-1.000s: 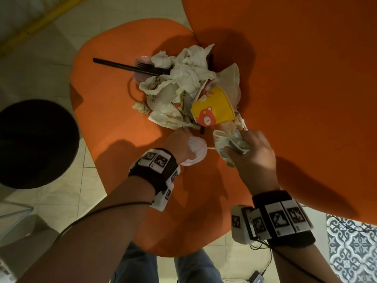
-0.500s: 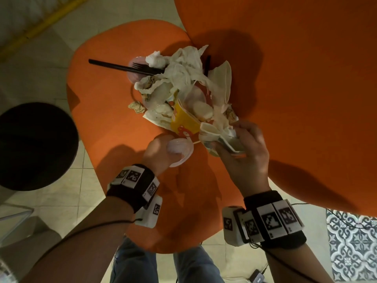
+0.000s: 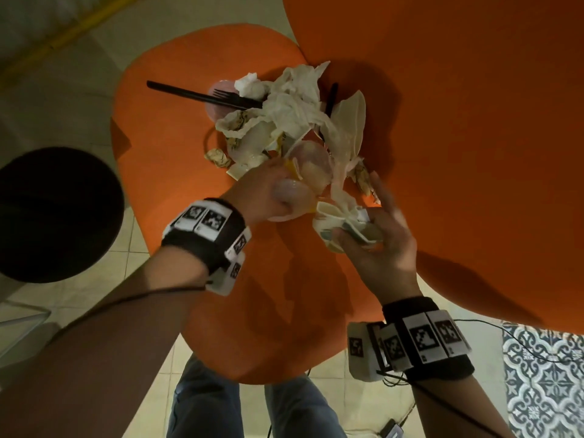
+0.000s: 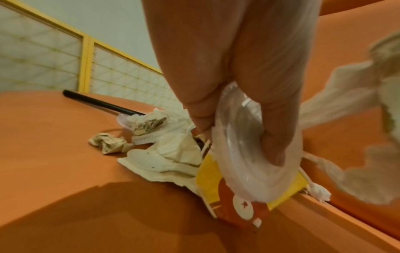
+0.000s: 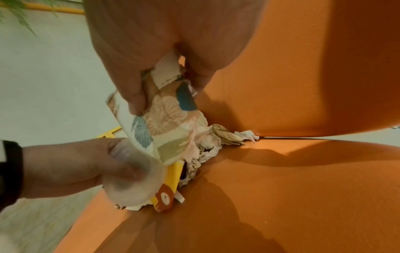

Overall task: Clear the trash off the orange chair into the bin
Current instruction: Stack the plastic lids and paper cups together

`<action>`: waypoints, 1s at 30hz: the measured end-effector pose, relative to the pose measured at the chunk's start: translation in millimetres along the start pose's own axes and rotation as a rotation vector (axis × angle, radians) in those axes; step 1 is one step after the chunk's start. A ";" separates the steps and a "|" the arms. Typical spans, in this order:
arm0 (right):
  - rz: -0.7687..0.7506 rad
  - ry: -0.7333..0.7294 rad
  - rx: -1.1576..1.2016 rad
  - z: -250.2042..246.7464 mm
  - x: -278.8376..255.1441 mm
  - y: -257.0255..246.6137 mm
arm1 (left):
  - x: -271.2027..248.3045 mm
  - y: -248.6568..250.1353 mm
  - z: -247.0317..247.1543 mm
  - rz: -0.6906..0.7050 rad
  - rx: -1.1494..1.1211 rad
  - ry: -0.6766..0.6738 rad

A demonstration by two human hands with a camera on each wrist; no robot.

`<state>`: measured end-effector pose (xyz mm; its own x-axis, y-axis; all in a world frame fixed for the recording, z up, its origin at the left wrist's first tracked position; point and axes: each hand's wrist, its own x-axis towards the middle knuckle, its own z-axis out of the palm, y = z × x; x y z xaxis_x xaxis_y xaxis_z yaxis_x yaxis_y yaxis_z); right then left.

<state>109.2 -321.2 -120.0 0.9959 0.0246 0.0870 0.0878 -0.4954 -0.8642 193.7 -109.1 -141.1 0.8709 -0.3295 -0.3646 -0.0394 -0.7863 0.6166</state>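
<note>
A heap of trash lies at the back of the orange chair seat (image 3: 177,128): crumpled white napkins (image 3: 290,99), a black plastic fork (image 3: 202,96) and a tipped yellow paper cup (image 4: 216,179). My left hand (image 3: 268,191) grips a clear plastic lid (image 4: 249,154) and holds it against the yellow cup (image 5: 171,172). Just right of it, my right hand (image 3: 379,241) pinches a crushed flower-patterned paper cup (image 5: 164,119) between thumb and fingers, with the index finger stretched out. The round black bin (image 3: 53,213) stands on the floor to the left of the chair.
The orange chair back (image 3: 458,121) rises close behind and to the right of the pile. A small paper ball (image 3: 218,156) lies at the pile's left edge. Cables and a patterned tile floor (image 3: 543,380) show at the lower right.
My left hand has moved forward with the lid until it meets the yellow cup, which has tipped. My right hand has shifted slightly with the patterned cup, and its index finger has straightened.
</note>
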 end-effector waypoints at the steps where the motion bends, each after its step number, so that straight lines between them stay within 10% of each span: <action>1: 0.048 -0.009 0.040 -0.7 1.5 0.3 | 6.5 2.4 0.8 0.002 0.015 -0.008; 12: 0.310 -0.101 0.342 13.5 44.8 -20.5 | 7.6 -5.3 38.5 -0.056 -0.200 -0.049; 19: 0.160 -0.087 0.011 29.6 97.3 -29.7 | -15.2 -19.9 35.3 -0.198 -0.213 0.020; 30: 0.365 -0.274 -0.202 49.7 160.7 -3.9 | -87.7 -39.8 21.6 -0.301 -0.542 0.145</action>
<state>270.0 -272.2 -127.2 0.9323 0.0321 -0.3602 -0.2466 -0.6721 -0.6982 108.3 -60.2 -148.7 0.8644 -0.0312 -0.5018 0.4375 -0.4450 0.7814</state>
